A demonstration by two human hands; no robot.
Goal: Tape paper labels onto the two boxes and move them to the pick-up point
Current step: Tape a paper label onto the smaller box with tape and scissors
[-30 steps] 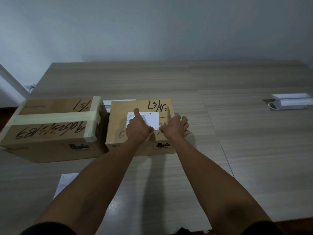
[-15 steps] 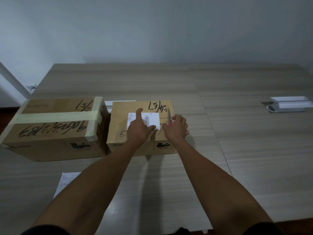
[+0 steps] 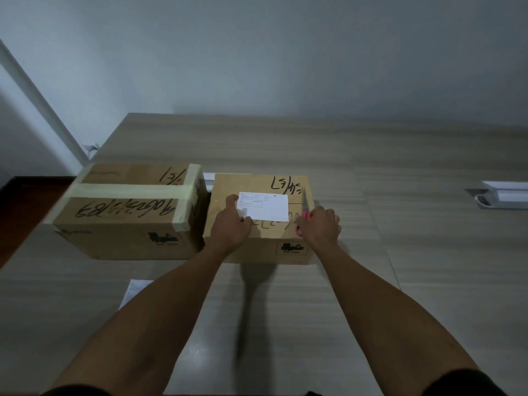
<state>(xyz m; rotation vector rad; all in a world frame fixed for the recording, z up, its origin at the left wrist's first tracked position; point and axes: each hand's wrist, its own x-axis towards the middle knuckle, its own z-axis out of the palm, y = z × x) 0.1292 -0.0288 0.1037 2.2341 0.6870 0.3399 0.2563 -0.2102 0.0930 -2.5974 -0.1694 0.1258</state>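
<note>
Two cardboard boxes stand side by side on the wooden table. The smaller right box [image 3: 258,247] carries a white paper label [image 3: 270,207] on its top. My left hand [image 3: 230,227] rests on the label's left edge, index finger stretched out on it. My right hand [image 3: 320,227] sits at the box's right edge, closed on red-handled scissors [image 3: 305,208] whose blades point away from me. The larger left box [image 3: 125,212] has pale tape strips and black marker writing. A second paper label [image 3: 133,291] lies on the table, partly hidden by my left forearm.
A white and grey object [image 3: 503,194] lies at the right of the table [image 3: 428,252]. A white flat item [image 3: 208,176] peeks out behind the boxes. A wall rises behind the table, and a white slanted bar [image 3: 43,101] leans at the left.
The view has shifted up and the boxes sit lower. My hands have drawn apart to the label's two sides, so more of the label shows. The scissors came into view in my right hand.
</note>
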